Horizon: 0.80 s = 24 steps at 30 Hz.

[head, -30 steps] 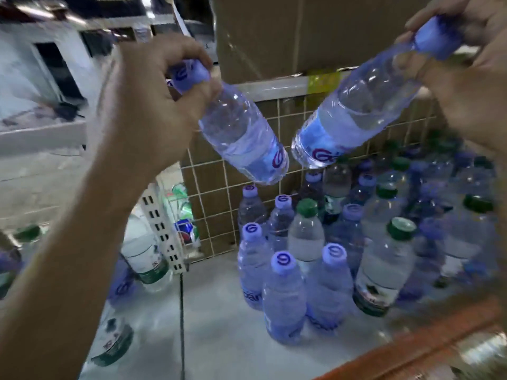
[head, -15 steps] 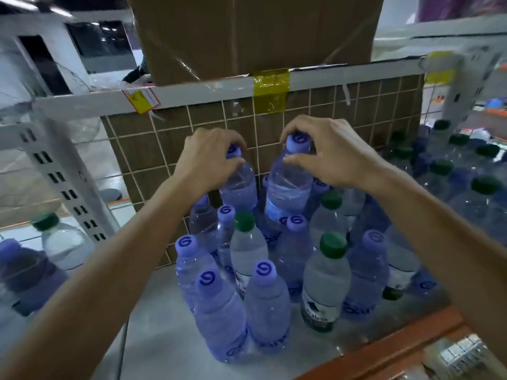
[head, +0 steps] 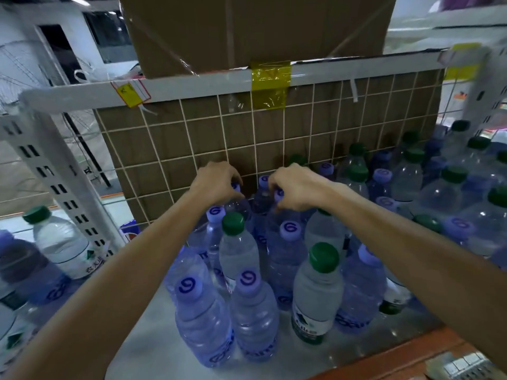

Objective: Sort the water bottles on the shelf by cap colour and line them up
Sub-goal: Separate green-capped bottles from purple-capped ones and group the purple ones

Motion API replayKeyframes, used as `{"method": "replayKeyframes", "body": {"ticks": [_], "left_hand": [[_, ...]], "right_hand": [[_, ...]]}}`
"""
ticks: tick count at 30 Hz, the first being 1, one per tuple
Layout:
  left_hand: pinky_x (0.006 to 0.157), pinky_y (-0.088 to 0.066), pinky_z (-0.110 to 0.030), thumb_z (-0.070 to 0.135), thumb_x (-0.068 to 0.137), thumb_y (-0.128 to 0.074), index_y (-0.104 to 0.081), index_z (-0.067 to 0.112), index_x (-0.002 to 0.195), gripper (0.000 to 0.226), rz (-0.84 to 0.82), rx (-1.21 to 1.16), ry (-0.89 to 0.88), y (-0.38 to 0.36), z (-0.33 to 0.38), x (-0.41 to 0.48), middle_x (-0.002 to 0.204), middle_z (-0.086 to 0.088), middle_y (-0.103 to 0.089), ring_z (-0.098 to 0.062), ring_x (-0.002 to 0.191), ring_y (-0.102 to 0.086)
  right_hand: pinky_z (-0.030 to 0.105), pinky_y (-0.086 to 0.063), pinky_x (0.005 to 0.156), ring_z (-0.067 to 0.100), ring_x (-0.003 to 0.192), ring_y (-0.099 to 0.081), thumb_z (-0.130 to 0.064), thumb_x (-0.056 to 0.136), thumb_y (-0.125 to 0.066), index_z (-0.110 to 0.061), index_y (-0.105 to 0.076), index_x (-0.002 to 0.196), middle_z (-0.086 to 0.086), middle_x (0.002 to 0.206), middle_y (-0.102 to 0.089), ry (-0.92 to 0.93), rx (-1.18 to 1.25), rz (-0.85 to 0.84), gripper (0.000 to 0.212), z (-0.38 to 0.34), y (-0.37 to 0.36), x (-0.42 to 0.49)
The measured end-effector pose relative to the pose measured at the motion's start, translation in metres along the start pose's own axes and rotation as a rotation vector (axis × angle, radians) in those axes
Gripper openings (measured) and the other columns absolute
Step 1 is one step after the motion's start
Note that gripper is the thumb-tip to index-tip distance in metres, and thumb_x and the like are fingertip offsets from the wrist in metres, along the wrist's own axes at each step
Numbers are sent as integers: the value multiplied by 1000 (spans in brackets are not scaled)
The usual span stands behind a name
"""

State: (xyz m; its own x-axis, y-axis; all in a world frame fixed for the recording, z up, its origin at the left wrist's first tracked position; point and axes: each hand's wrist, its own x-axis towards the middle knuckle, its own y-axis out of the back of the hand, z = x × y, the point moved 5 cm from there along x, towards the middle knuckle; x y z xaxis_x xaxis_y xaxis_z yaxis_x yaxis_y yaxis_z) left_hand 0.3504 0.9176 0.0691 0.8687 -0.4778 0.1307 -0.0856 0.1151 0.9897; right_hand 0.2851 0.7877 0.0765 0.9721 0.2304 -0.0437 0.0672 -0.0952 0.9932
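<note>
- Cardboard box: sits on the white rail up top, over the back edge of the shelf.
- Wire grid: closes off the shelf's back edge, with brown board behind it and yellow tape wrapped round the rail above.
- Mixed bottles: crowd the right end of the shelf, green and blue caps jumbled together, blurred toward the corner.
- Middle cluster: stands upright from near the front edge to the back edge, mostly blue-capped bottles with green-capped bottles packed among them, sides touching.
- Left hand: reaches to the back edge, fingers curled down over the cap of the left bottle, grasping it by the top.
- Right hand: reaches in beside it, fingers closed round the blue cap of the right bottle, also a grasp at the top.
- Both held bottles: upright close to the grid, bases hidden behind the cluster.
- Third blue cap: shows between the two hands, near the grid.
</note>
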Motion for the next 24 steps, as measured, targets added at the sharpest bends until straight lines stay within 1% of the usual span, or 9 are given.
{"method": "replayKeyframes", "body": {"ticks": [2,5,7,9,11,13,15,20,24], "left_hand": [[81,-42,-31,39,81,-68,-64,21,117,41,-30,19,4,-4,-2,2,118,-3,-63,-25,109,-56],[90,-43,-34,41,86,-62,-57,22,127,46,-32,21,17,5,-1,-10,126,-4,-60,-26,116,-53],[93,-44,-37,43,88,-58,-58,23,124,41,73,-6,-31,22,6,-27,123,-2,-62,-24,114,-55],[92,-46,-36,46,88,-55,-63,26,116,35,82,-137,-111,39,18,-49,114,5,-65,-17,105,-58],[87,-46,-28,51,88,-51,-64,29,113,35,-103,-192,-180,41,32,-69,105,13,-65,-8,98,-59],[87,-44,-24,54,88,-50,-61,30,117,40,-287,-102,-216,30,40,-82,103,15,-61,-7,100,-57],[92,-43,-29,54,87,-53,-56,31,122,43,-357,-26,-202,18,40,-84,113,12,-60,-9,105,-55],[92,-44,-32,50,80,-65,-51,31,125,50,-358,-71,-122,7,33,-83,121,9,-57,-11,105,-53],[81,-46,-29,56,75,-66,-57,24,107,46,-208,-126,9,9,28,-82,105,5,-60,-13,95,-55]], "right_hand": [[28,-40,65,25,91,-59,-20,80,-70,-11,-66,99,9,98,-63,11,-46,-65,21,1,-7,6],[29,-45,68,21,88,-61,-31,83,-68,-13,-66,101,5,99,-66,38,-1,-143,25,8,-3,8],[28,-48,74,17,89,-60,-37,87,-61,-16,-63,106,0,101,-65,17,101,-56,28,18,18,6],[29,-48,77,17,90,-59,-32,90,-58,-16,-60,110,-1,101,-61,-47,191,156,26,34,42,7],[33,-49,75,23,94,-60,-23,90,-58,-15,-60,112,4,107,-62,-123,164,264,23,50,49,16],[33,-48,75,28,99,-59,-15,88,-57,-16,-57,120,11,116,-61,-184,58,162,32,59,38,29],[32,-47,80,29,107,-57,-14,87,-60,-17,-50,131,13,125,-56,-228,36,8,45,65,20,39],[30,-44,76,29,108,-55,-19,84,-68,-16,-53,126,13,124,-55,-265,97,57,45,68,14,47],[30,-43,72,29,105,-56,-20,80,-72,-14,-58,120,11,117,-58,-264,177,118,43,68,20,43]]}}
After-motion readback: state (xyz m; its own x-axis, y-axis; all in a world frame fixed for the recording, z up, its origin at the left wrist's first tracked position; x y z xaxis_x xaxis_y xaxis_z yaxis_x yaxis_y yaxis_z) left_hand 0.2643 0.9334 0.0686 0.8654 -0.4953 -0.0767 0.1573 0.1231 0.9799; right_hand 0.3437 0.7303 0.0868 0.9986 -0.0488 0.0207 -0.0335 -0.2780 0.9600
